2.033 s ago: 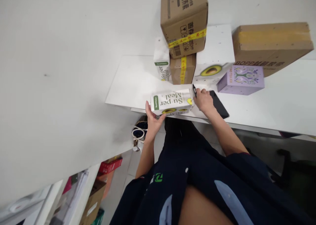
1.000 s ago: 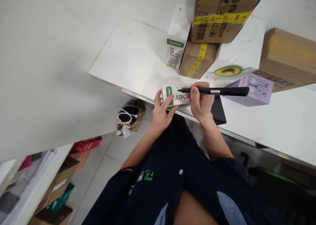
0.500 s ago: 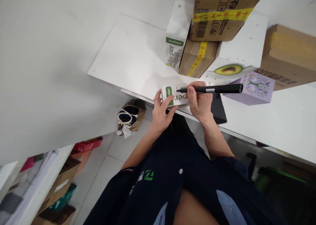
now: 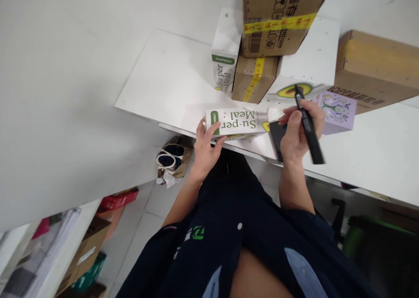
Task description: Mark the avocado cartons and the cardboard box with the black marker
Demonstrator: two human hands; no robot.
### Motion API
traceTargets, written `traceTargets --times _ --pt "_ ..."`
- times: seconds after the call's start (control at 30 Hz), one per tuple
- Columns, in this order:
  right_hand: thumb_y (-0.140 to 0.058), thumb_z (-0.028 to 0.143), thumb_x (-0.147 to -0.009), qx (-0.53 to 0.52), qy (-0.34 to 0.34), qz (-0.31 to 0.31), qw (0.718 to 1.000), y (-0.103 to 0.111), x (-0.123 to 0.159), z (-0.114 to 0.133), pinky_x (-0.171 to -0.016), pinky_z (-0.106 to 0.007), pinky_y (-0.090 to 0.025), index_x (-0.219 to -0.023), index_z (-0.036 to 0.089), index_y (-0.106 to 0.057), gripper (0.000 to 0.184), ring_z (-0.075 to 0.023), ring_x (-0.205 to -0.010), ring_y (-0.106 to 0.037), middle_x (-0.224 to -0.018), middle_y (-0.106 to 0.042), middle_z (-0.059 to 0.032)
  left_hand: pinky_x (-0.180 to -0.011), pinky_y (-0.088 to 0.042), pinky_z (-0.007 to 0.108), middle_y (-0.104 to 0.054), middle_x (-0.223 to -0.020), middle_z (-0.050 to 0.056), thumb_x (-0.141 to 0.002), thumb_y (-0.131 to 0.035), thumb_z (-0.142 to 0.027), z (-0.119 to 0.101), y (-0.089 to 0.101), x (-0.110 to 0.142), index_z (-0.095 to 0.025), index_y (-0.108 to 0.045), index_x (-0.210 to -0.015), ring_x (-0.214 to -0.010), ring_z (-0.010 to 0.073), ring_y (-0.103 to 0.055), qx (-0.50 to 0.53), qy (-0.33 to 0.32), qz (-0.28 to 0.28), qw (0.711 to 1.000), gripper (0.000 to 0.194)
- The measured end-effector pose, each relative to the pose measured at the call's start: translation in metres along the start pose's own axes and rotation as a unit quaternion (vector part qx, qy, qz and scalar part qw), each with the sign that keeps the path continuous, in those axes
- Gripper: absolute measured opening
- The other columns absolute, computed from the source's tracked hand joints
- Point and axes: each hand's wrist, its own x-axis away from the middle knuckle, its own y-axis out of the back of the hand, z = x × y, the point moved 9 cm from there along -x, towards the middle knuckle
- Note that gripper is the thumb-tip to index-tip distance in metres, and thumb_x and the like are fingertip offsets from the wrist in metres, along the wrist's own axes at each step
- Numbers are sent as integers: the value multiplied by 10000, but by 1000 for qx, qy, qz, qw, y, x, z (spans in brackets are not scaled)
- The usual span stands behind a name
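Observation:
My left hand (image 4: 207,147) grips the left end of a white Su-per Meal box (image 4: 240,120), thumb at its near side and fingers on top. The box lies on its side at the table's near edge, its green-lettered face up. My right hand (image 4: 296,134) is closed around a black marker pen (image 4: 307,128), off to the right of the box. The pen's tip points away from me, in front of a larger white carton with an avocado picture (image 4: 294,90); whether it touches I cannot tell. Under my right hand lies a dark flat device (image 4: 277,136), partly covered.
A second Su-per Meal box (image 4: 225,53) stands behind, beside stacked brown cartons (image 4: 275,27) with yellow tape. A lilac box (image 4: 337,112) and another brown carton (image 4: 376,71) stand right on the white table (image 4: 163,77). A paper bag (image 4: 183,162) sits on the floor.
My right hand has moved right with the marker pen, off the Su-per Meal box, whose lettering now shows. The pen's tip has swung to point away from me. My left hand keeps its hold.

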Motion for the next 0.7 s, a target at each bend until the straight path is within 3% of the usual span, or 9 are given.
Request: traceTargets --times 0.03,0.1,0.2,0.3,0.37,0.47,0.57,0.63,0.7 --pt "-504 340 -1029 56 8 29 998 5 -1 -9 -728 -350 -541 -1200 278 -622 217 -158 -744 -642 -969 -681 -28 -1222 -393 594 -585 -1433 122 -974 -557 -561 1 2 -1 -289 -599 -1321 -1471 319 -452 4 3 -3 1000 443" --pt "-476 255 -1015 180 16 160 970 -3 5 -34 -863 -419 -527 -1156 241 -676 245 -231 -940 -632 -1023 -696 -76 -1237 -369 604 -594 -1425 116 -970 -576 -542 2 3 -3 -292 -599 -1328 -1479 321 -440 9 11 -5 1000 437" --pt "-412 138 -985 328 17 392 859 -35 35 -78 -911 -450 -476 -1214 199 -694 369 -296 -1042 -540 -1082 -692 -144 -1252 -353 598 -591 -1426 116 -966 -589 -526 4 1 -4 -288 -598 -1331 -1485 320 -427 9 21 -10 1000 436" --pt "-401 106 -968 412 17 490 768 -61 58 -102 -895 -463 -434 -1307 181 -663 435 -333 -1086 -476 -1176 -659 -194 -1254 -352 593 -591 -1417 122 -961 -596 -521 5 -1 -4 -277 -594 -1335 -1486 326 -420 2 24 -23 999 447" --pt "-400 102 -964 429 18 497 754 -71 61 -105 -893 -472 -421 -1369 200 -624 473 -347 -1115 -452 -1249 -627 -200 -1246 -362 591 -594 -1410 130 -962 -597 -513 6 -3 -3 -264 -591 -1340 -1483 328 -420 -9 23 -28 999 453" --pt "-410 130 -968 429 2 457 779 -63 58 -101 -921 -491 -419 -1455 222 -540 513 -354 -1146 -444 -1322 -585 -197 -1204 -424 576 -592 -1408 156 -958 -608 -495 6 -4 -2 -232 -587 -1355 -1478 333 -426 -24 20 -29 999 477" --pt "-520 336 -969 453 -101 354 812 -17 55 -105 -941 -526 -431 -1534 132 -400 612 -383 -1171 -445 -1324 -554 -240 -1159 -476 563 -573 -1440 169 -947 -624 -485 7 -4 0 -222 -580 -1369 -1477 339 -429 -35 24 -27 999 499" --pt "-624 499 -901 469 -199 306 805 20 66 -112 -952 -552 -435 -1528 40 -349 825 -413 -1186 -446 -1322 -535 -283 -1167 -464 573 -575 -1447 158 -942 -628 -484 8 -4 0 -229 -577 -1370 -1478 342 -427 -41 26 -24 999 501" --pt "-708 578 -812 466 -274 301 785 42 82 -118 -967 -563 -435 -1473 2 -392 933 -435 -1199 -453 -1338 -518 -306 -1175 -450 578 -577 -1451 149 -939 -626 -487 10 -5 -1 -236 -570 -1375 -1485 345 -415 -42 27 -18 999 507"
